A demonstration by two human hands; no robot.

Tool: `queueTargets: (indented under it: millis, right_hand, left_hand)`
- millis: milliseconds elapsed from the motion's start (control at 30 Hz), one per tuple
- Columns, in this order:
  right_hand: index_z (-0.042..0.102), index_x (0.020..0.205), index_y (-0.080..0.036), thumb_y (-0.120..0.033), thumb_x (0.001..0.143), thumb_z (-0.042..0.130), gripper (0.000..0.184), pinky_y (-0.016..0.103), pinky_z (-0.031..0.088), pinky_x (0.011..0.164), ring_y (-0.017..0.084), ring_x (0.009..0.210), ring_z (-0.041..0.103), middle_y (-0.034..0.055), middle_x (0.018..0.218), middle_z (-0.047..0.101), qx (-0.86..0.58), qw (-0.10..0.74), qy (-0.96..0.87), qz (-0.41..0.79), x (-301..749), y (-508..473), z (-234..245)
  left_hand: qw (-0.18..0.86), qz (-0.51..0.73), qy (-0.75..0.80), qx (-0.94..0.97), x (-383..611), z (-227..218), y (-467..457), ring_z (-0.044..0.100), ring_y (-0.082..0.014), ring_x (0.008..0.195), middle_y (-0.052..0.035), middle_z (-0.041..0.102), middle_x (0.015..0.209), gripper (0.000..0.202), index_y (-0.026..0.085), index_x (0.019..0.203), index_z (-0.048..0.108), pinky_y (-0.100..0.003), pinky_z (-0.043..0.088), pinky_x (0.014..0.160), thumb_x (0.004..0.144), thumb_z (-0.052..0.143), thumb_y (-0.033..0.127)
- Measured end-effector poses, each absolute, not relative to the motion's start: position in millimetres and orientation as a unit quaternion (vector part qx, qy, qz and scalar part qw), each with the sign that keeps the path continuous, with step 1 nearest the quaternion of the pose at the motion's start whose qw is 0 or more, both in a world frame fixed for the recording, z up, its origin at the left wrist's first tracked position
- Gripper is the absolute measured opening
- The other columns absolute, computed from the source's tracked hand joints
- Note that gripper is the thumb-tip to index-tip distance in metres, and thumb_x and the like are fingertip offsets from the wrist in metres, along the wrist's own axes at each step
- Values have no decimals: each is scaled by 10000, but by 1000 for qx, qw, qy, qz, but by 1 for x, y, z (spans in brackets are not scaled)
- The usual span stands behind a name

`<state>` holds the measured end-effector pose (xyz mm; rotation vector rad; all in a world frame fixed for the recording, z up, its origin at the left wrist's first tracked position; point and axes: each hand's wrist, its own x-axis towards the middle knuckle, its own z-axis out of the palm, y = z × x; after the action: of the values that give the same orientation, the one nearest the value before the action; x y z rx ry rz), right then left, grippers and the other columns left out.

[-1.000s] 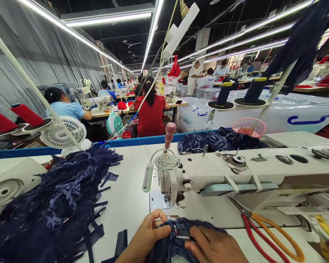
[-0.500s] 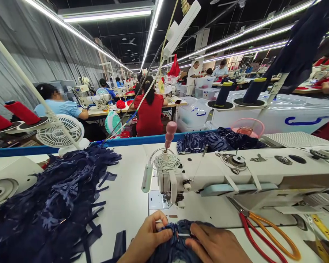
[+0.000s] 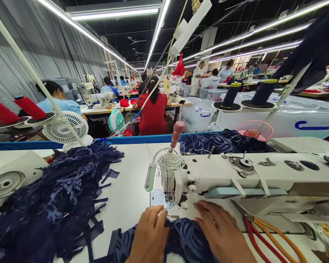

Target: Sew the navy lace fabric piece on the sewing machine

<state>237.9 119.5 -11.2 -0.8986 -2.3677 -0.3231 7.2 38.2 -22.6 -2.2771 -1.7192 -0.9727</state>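
Pressing flat on a navy lace piece [image 3: 185,239] at the table's near edge, the left hand [image 3: 150,235] and right hand [image 3: 222,233] are lying apart, fingers spread, just before the sewing machine [image 3: 235,175]. Behind it, a pink basket [image 3: 256,129] is holding something indistinct, while bare tabletop [image 3: 131,175] is lying open between a heaped lace pile [image 3: 55,201] and the machine.

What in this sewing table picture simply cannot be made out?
- Head view: the navy fabric under the left hand and right hand is partly covered by both, and runs off the bottom edge.
- The needle area of the sewing machine is too small to tell any thread.
- The scissors are cut off at the bottom edge.
- The right hand is motion-blurred.
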Motion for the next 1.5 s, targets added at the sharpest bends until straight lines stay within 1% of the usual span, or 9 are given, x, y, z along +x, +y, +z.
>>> queueTargets:
  millis: [167,267,433,533,700,833,1000,1300,1500]
  right_hand:
    - [645,1065,-221,-75,953,358,341,270,544,865,165,920,685,42,1011,736,-205,286,-936,8,219,94,-17]
    - [648,1021,-228,-101,954,406,281,256,550,870,161,942,685,43,1012,727,-228,247,-938,81,221,99,-14]
    - [614,989,-258,-213,1003,389,231,268,525,778,159,870,668,19,952,698,-325,179,-910,187,205,109,-4]
    - [603,889,-258,-236,955,514,113,267,479,710,159,788,659,-22,846,696,-396,117,-886,212,186,114,0]
    - [620,803,-257,-329,919,587,140,264,413,644,165,657,650,-53,672,688,-424,94,-875,213,171,126,0]
    - [658,836,-254,-342,976,486,238,266,434,686,188,779,704,-13,775,746,-438,98,-867,215,173,131,0]
    - [634,913,-251,-371,910,605,124,287,449,684,211,730,704,-16,779,743,-440,102,-871,194,171,127,-5]
    - [648,959,-223,-278,1013,388,272,314,507,799,209,901,698,53,969,734,-408,170,-882,162,195,130,-7]
    - [654,1039,-208,-153,969,358,309,380,515,777,256,922,649,89,1001,695,-368,217,-899,-92,259,135,-11]
  left_hand:
    - [280,-357,-441,-774,19,-57,21,703,-162,847,-26,767,915,396,152,967,710,-295,487,922,1050,324,194]
    - [270,-312,-460,-786,17,-62,15,694,-162,943,-14,765,1024,346,183,1058,718,-299,467,952,1041,373,181]
    - [226,-318,-482,-784,22,-63,18,640,-202,886,-91,745,1055,688,150,1133,706,-327,469,816,1023,188,588]
    - [238,-345,-499,-758,27,-71,21,619,-219,879,-88,745,1017,698,171,1086,727,-357,433,853,1036,141,547]
    - [234,-267,-476,-804,17,-78,12,643,-225,954,-105,729,1090,594,178,1224,685,-338,459,877,1002,333,601]
    - [231,-267,-499,-792,19,-81,9,650,-231,986,-94,730,1124,590,187,1234,681,-354,451,902,1020,292,575]
    - [224,-342,-518,-752,30,-77,13,637,-226,932,-83,747,1023,623,184,1151,713,-387,411,934,1037,218,545]
    - [234,-350,-506,-753,32,-56,20,624,-208,886,-64,762,969,681,160,1068,727,-383,326,1063,1036,171,553]
    - [180,-389,-493,-757,18,-34,21,648,-159,836,-4,744,890,508,179,960,701,-324,277,1134,1047,297,476]
